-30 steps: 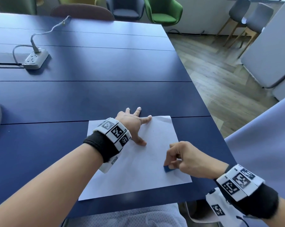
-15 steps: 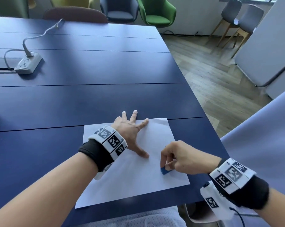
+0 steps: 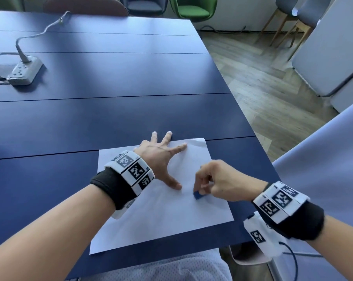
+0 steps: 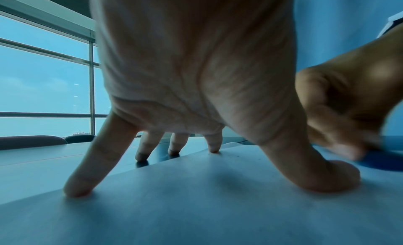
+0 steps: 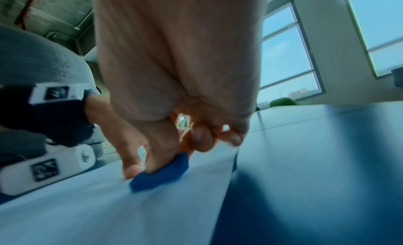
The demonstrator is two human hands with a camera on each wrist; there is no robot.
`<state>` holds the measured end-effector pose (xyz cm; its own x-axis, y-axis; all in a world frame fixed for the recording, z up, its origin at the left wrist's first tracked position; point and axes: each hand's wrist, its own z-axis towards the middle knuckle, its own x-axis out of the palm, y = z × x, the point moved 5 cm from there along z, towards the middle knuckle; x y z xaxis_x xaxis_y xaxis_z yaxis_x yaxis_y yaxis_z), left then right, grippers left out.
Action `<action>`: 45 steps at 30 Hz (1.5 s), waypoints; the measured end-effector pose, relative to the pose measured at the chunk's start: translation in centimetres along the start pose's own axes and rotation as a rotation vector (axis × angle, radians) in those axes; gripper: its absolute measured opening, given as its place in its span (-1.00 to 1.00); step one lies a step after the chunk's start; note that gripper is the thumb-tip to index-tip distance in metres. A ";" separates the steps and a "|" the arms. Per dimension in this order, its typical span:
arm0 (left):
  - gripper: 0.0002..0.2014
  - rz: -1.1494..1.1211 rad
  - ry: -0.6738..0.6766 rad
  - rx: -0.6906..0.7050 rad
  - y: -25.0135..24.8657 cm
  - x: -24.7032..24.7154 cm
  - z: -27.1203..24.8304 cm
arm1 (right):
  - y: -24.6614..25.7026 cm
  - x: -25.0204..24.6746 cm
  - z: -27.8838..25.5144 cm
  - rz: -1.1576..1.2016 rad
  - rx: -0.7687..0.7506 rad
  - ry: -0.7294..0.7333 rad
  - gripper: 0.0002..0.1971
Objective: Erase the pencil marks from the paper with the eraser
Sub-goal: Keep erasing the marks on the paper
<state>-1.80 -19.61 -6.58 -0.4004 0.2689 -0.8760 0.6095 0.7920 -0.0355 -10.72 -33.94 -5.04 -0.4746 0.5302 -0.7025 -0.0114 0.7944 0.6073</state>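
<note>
Head view, with both wrist views. A white sheet of paper (image 3: 165, 209) lies flat on a dark blue table (image 3: 110, 118), at the table's near right corner; the paper serves here as the landmark. The left hand (image 3: 161, 159) rests on the far part of the paper with its fingers spread and straight, grasping nothing: the thumb and forefinger press the sheet, while two fingertips (image 4: 141, 156) reach past the paper's far edge onto the table. The right hand (image 3: 218, 179) is over the right half of the paper, its fingers curled, pinching a small blue eraser (image 3: 197, 195) between thumb and forefinger. The eraser touches the paper, just to the right of the left thumb and well inside the paper's right edge; in the right wrist view the eraser (image 5: 161, 174) is tilted, its lower edge on the sheet. The right hand (image 4: 348, 110) appears blurred in the left wrist view. Pencil marks cannot be made out on the paper. A grey power strip (image 3: 24, 72) with its cable lies on the table far to the left of and beyond the paper. Chairs, one of them green (image 3: 193, 8), stand beyond the table's far end.
</note>
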 end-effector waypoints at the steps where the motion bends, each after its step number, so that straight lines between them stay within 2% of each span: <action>1: 0.27 0.000 0.000 -0.007 0.1 0.0 0.0 | 0.1 -0.6 0.5 -0.001 -0.005 -0.080 -0.74; 3: 0.29 0.011 -0.001 -0.013 0.0 -0.2 -0.2 | -0.1 -0.9 0.7 0.035 -0.003 -0.166 -0.76; 4: 0.30 0.019 -0.003 -0.011 -0.1 -0.2 -0.3 | -0.3 -0.6 0.3 0.047 -0.004 -0.154 -0.76; 7: 0.30 0.010 0.001 -0.011 -0.1 -0.4 -0.4 | -0.6 0.9 -1.7 0.051 0.007 0.047 -0.77; 9: 0.31 -0.001 0.013 -0.016 -0.1 -0.4 -0.3 | -0.4 0.7 -1.8 0.023 0.020 0.092 -0.78; 13: 0.32 -0.001 0.029 -0.018 -0.1 -0.1 -0.2 | 0.0 -2.0 1.9 -0.006 0.026 -0.090 -0.74; 17: 0.32 -0.017 0.046 -0.019 0.1 -0.2 -0.2 | -0.9 -5.2 5.8 0.033 0.089 -0.282 -0.83; 19: 0.32 -0.017 0.051 -0.018 0.1 -0.2 -0.2 | -1.2 -6.0 6.4 0.038 0.104 -0.328 -0.87; 21: 0.33 -0.022 0.043 -0.018 0.3 -0.1 0.0 | -1.3 -5.8 5.9 0.060 0.093 -0.303 -0.87; 25: 0.33 -0.009 0.036 -0.020 0.2 -0.2 -0.1 | -1.1 -3.4 4.1 0.046 0.052 -0.028 -0.80; 26: 0.33 -0.004 0.038 -0.020 0.1 -0.2 -0.1 | -1.0 -3.3 4.2 0.024 0.047 -0.004 -0.79; 27: 0.33 0.000 0.039 -0.020 0.1 -0.2 -0.2 | -0.8 -3.5 4.6 0.013 0.038 -0.026 -0.79; 31: 0.35 -0.004 0.041 -0.032 0.3 -0.1 -0.1 | -0.3 -4.5 6.1 0.049 0.019 -0.268 -0.82; 32: 0.35 -0.004 0.042 -0.033 0.2 -0.2 -0.1 | -0.4 -4.4 5.9 0.065 0.021 -0.284 -0.82; 34: 0.33 0.014 0.043 -0.026 -0.1 -0.3 -0.2 | -0.7 -3.5 4.7 0.065 0.016 -0.208 -0.81; 37: 0.31 0.032 0.037 -0.023 -0.3 -0.6 -0.5 | -0.7 -2.3 3.6 0.028 0.026 0.006 -0.76; 38: 0.31 0.029 0.038 -0.022 -0.3 -0.6 -0.5 | -0.7 -2.4 3.8 0.020 0.028 -0.008 -0.75; 42: 0.32 0.010 0.040 -0.028 -0.2 -0.5 -0.5 | -0.7 -3.3 4.1 0.072 0.030 -0.238 -0.80; 43: 0.32 0.012 0.042 -0.027 -0.2 -0.5 -0.5 | -0.9 -3.0 3.6 0.085 0.028 -0.231 -0.79; 45: 0.32 0.021 0.043 -0.023 -0.3 -0.5 -0.5 | -1.2 -1.9 2.3 0.082 0.026 -0.115 -0.72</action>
<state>-2.11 -19.74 -5.91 -0.4170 0.3087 -0.8549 0.6025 0.7981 -0.0057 -7.82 -35.22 -5.33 -0.3686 0.6234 -0.6896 0.0465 0.7532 0.6561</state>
